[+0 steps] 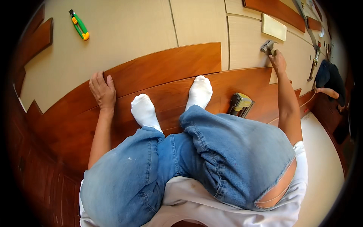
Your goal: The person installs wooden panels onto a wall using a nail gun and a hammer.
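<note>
My left hand [103, 89] rests with spread fingers on a reddish-brown wooden plank [159, 59] near its far edge, left of my socked feet [198, 90]. Out to the right, my right hand [278, 60] grips a hammer [267, 46], its metal head raised over the pale tan boards [245, 43]. The plank lies along an adjoining row of brown planks [245, 81] under my feet. A yellow and black nail gun [240, 104] lies on the wood beside my right leg.
A green and yellow cutter [78, 24] lies at upper left. A white pad [273, 27], loose planks [274, 11] and more tools [315, 60] are at upper right. A co-worker in dark clothing [329, 79] works at the far right, a forearm [329, 92] stretched out.
</note>
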`<state>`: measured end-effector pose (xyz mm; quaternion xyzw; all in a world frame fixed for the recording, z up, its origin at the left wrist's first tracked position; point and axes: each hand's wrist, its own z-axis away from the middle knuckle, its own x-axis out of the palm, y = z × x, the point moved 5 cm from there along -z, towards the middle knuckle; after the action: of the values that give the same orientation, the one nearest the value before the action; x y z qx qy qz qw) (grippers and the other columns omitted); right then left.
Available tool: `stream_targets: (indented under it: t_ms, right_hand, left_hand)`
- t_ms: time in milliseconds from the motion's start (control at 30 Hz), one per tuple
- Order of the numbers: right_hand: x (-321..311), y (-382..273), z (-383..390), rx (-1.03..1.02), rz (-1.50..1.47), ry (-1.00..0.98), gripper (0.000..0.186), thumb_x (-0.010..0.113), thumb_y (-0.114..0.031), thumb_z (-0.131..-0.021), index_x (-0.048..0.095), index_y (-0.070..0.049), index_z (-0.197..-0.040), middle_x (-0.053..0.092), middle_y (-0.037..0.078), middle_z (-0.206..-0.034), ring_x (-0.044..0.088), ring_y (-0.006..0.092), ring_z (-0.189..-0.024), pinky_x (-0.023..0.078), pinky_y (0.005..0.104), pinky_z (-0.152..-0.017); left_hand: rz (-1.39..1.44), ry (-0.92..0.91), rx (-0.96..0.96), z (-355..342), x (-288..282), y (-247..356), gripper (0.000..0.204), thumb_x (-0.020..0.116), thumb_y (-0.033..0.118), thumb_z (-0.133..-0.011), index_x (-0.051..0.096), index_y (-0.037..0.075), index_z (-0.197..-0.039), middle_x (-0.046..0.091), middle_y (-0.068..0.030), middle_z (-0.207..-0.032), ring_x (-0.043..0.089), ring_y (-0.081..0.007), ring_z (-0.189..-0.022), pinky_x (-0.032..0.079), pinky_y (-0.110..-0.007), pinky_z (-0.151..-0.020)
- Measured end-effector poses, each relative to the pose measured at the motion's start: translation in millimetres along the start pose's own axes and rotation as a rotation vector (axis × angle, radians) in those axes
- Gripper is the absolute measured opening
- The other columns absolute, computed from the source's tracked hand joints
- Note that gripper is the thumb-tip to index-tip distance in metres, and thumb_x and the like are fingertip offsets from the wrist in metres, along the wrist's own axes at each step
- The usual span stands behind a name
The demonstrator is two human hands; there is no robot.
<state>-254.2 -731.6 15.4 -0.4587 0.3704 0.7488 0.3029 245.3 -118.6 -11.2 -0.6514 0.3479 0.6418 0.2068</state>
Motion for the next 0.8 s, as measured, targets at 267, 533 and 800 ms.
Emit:
stream_targets:
  t_ms: [267,533,800]
  right_hand:
    - [-66.6,-148.0,9.9,-0.175,-0.639,-0.114,0.033,0.071,-0.024,-0.090,0.057,-0.001,-0.109,0.066,0.018,-0.082,0.067,0.0301,-0.069,0.052,0.0416,-0.062]
    - [-114.9,-395.4,7.8,-0.974,-0.291,-0.135,0.029,0.067,-0.017,-0.088,0.056,-0.003,-0.111,0.067,0.022,-0.085,0.065,0.0439,-0.084,0.052,0.0509,-0.073]
    - [-122.8,-466.5,-0.8,-1.067,-0.115,-0.052,0.012,0.062,-0.015,-0.084,0.065,-0.008,-0.092,0.069,0.018,-0.070,0.070,0.0381,-0.066,0.056,0.0507,-0.060]
  left_hand:
    - [0.033,0.068,0.029,3.7,7.7,0.2,0.037,0.064,0.022,-0.099,0.056,0.004,-0.131,0.053,-0.0154,-0.132,0.049,-0.0380,-0.124,0.040,-0.049,-0.109]
    - [0.002,0.059,0.049,0.9,3.3,-1.0,0.037,0.064,0.024,-0.099,0.057,0.003,-0.128,0.055,-0.0147,-0.128,0.051,-0.0365,-0.121,0.042,-0.048,-0.108]
    - [0.060,0.077,0.033,-1.4,-3.3,5.0,0.034,0.064,0.022,-0.099,0.058,0.004,-0.127,0.056,-0.0161,-0.128,0.051,-0.0388,-0.121,0.041,-0.048,-0.107]
